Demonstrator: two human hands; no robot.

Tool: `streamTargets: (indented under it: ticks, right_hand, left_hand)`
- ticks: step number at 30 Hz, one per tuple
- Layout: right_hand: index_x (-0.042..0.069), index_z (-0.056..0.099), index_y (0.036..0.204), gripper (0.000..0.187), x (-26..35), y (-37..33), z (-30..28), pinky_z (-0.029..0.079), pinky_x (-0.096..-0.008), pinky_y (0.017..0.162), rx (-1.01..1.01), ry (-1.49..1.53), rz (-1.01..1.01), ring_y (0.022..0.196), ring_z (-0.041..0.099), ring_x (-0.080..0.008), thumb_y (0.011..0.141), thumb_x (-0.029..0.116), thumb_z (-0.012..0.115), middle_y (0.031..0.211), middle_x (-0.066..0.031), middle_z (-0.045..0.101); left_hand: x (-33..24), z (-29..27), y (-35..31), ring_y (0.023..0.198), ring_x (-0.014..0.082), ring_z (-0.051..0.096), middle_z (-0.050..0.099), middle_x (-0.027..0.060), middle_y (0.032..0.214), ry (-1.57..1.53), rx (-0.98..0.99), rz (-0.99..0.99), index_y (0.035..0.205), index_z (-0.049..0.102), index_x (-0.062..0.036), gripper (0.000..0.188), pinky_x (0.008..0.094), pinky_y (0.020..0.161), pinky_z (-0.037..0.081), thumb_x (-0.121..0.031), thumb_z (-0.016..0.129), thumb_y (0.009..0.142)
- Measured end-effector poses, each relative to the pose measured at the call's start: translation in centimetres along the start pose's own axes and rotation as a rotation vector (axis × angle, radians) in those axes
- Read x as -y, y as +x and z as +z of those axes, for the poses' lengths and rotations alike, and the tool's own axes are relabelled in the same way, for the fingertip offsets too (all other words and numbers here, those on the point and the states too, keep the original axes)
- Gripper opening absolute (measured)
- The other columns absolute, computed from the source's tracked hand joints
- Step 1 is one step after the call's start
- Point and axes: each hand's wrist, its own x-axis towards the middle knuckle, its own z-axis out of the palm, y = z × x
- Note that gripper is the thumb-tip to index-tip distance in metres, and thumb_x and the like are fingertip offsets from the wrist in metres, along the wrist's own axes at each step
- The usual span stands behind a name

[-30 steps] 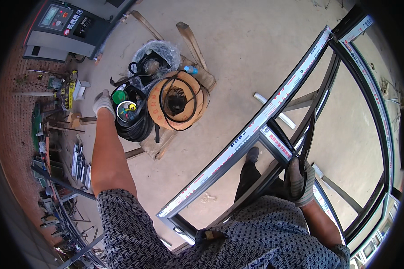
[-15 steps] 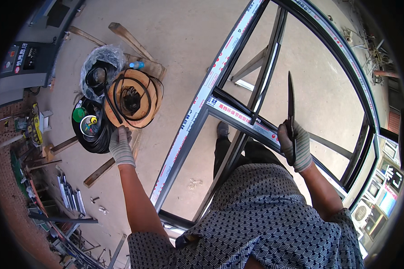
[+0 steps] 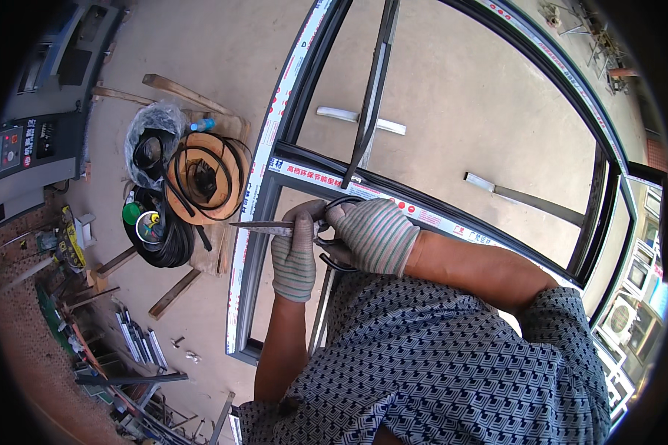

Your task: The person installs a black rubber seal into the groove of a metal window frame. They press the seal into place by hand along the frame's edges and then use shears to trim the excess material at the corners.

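A pair of scissors (image 3: 263, 227) with dark blades and black loop handles lies across both my gloved hands, its tip pointing left. The fingers of my left hand (image 3: 295, 252) are wrapped round it near the base of the blades. My right hand (image 3: 375, 233) is closed at the handles, covering part of them. Both hands are above the dark window frame (image 3: 415, 215), whose bars carry white printed film. Left of the frame, a wooden reel (image 3: 223, 196) bears loops of black rubber strip (image 3: 172, 165). Anything small between the fingers is hidden.
A coil of black strip (image 3: 174, 248) and a clear plastic bag (image 3: 137, 137) lie beside the reel on a wooden stand (image 3: 172, 297). A grey machine (image 3: 41, 152) stands at far left. Metal profiles (image 3: 145, 341) lie on the floor at lower left.
My left hand has come right from beside the reel to the scissors. My right hand has brought the scissors left, turning them from upright to pointing left. The view has shifted.
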Motion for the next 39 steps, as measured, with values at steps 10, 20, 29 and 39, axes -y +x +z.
streamTargets:
  ticks: [10, 20, 29, 39]
  right_hand:
    - [0.001, 0.067, 0.123, 0.035, -6.1, -1.6, -1.2, 0.058, -0.0453, 0.084, -0.295, 0.047, 0.167, 0.097, 0.067, -0.0378, 0.092, 0.015, 0.072, 0.103, -0.0201, 0.068]
    - [0.008, 0.073, 0.116, 0.023, -11.9, 3.9, -2.1, 0.051, -0.0453, 0.103, -0.266, -0.168, -0.246, 0.118, 0.062, -0.0344, 0.093, 0.011, 0.067, 0.117, -0.0147, 0.069]
    - [0.003, 0.072, 0.107, 0.012, -14.5, 3.5, -2.4, 0.054, -0.0449, 0.082, -0.325, 0.145, 0.02, 0.089, 0.068, -0.0371, 0.098, 0.011, 0.068, 0.09, -0.0175, 0.072]
    - [0.002, 0.072, 0.103, 0.007, -14.0, 1.4, -1.7, 0.053, -0.0398, 0.079, -0.398, 0.148, 0.125, 0.089, 0.067, -0.0313, 0.098, 0.002, 0.068, 0.099, -0.017, 0.072]
  left_hand:
    - [1.1, -6.7, 2.4, 0.069, 0.0133, 0.064, 0.071, 0.0096, 0.091, -0.316, -0.628, -0.046, 0.115, 0.067, 0.0005, 0.046, 0.0308, 0.068, 0.059, -0.043, 0.055, 0.109]
    - [4.5, -12.8, 4.1, 0.074, 0.0111, 0.065, 0.071, 0.0051, 0.095, -0.26, -0.853, -0.114, 0.111, 0.076, -0.0033, 0.033, 0.0216, 0.062, 0.054, -0.032, 0.061, 0.104]
    - [3.3, -11.9, 4.2, 0.071, 0.0096, 0.062, 0.071, 0.0043, 0.091, -0.013, -0.637, -0.14, 0.116, 0.074, -0.0031, 0.037, 0.022, 0.06, 0.051, -0.036, 0.06, 0.107]
    - [4.5, -13.9, 5.8, 0.061, 0.0079, 0.057, 0.069, 0.0044, 0.082, -0.268, -0.694, -0.207, 0.114, 0.073, -0.0041, 0.035, 0.0218, 0.057, 0.051, -0.036, 0.059, 0.107]
